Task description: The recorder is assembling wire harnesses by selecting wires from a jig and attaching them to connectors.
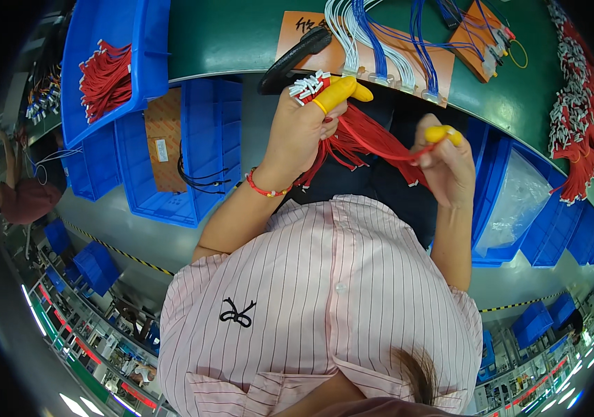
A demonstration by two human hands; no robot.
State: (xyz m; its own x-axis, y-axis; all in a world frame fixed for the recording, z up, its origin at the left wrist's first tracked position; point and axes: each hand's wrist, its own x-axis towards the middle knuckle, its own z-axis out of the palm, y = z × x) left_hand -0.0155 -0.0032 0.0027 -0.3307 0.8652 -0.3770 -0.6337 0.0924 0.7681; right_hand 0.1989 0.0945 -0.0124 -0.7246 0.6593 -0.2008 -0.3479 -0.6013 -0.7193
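Red wires [352,139], bunched in the clenched left hand [304,121], trail toward four o'clock, one strand pinched by the right hand [450,163].

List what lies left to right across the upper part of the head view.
Blue bin of red wires → left hand gripping a red wire bundle → right hand pinching one wire → clear plastic bag in a blue bin → heap of red wires.
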